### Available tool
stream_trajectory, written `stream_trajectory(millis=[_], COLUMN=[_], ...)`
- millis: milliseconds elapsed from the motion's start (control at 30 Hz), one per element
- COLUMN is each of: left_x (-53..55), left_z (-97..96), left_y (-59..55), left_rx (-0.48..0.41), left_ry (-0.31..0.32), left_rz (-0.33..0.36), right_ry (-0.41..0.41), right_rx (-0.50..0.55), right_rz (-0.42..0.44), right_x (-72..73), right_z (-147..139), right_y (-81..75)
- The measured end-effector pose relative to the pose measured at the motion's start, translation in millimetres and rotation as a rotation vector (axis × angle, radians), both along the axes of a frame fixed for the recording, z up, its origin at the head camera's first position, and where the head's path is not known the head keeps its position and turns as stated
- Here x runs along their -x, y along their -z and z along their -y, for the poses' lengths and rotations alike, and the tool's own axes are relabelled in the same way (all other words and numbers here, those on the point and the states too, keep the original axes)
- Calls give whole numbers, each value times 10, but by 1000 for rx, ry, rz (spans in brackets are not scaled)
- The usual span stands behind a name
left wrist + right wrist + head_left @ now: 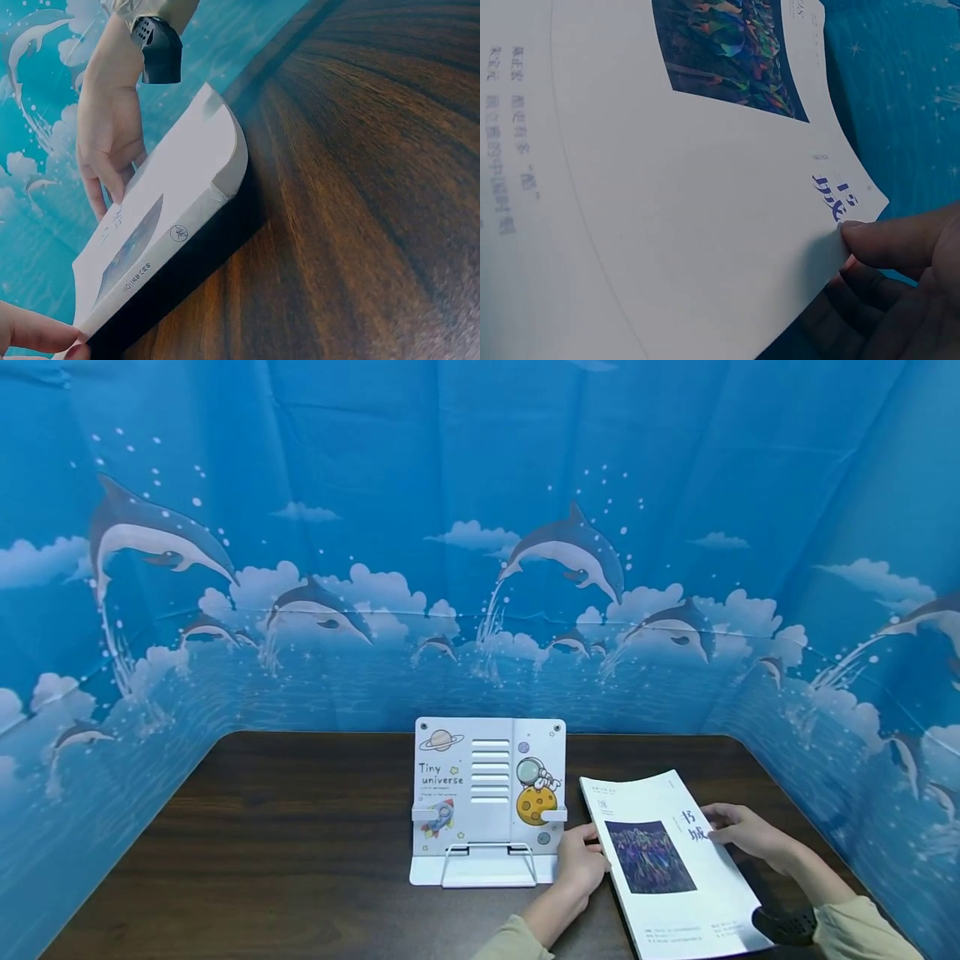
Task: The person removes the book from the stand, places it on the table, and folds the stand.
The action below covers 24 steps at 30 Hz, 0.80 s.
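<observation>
A magazine (670,870) is right of the book stand (491,822). The left hand (581,864) and right hand (750,835) have fingers clamped on its opposite edges.

Table (247,843): dark brown top with streaked wood grain, lying below the fingers (723,812) and extending well to their left; far corners rounded, far edge beyond the fingers. Backdrop (420,460): blue printed sheeting, standing beyond the fingers and along both sides of the table, the right-hand stretch nearer to them. Print: leaping dolphins (573,539), white clouds (382,589) and rippled water (390,689), one large dolphin well to the left of the fingers. Condition: vertical folds and creases visible above the fingers. Lighting: soft, with a pale sheen on the tabletop left of the fingers
</observation>
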<state>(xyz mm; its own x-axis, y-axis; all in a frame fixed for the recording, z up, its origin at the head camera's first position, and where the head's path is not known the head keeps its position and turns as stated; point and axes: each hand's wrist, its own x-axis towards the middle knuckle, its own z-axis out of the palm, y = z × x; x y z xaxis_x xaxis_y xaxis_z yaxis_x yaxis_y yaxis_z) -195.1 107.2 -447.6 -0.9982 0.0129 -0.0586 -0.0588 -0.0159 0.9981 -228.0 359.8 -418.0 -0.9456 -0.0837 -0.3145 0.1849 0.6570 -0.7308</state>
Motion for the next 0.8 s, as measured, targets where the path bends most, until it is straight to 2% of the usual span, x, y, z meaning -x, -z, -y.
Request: stream_trajectory(millis=[200, 400, 800], left_x=[7, 9, 16], left_z=[4, 10, 26], left_y=[20, 46, 60], left_rx=[6, 49, 257], left_ry=[18, 29, 58], left_rz=[5, 8, -85], right_ry=[19, 31, 29], right_rx=[18, 7, -48], right_rz=[17, 24, -18], right_x=[-3, -4, -2], right_z=[-6, -11, -15], right_y=[45, 87, 125])
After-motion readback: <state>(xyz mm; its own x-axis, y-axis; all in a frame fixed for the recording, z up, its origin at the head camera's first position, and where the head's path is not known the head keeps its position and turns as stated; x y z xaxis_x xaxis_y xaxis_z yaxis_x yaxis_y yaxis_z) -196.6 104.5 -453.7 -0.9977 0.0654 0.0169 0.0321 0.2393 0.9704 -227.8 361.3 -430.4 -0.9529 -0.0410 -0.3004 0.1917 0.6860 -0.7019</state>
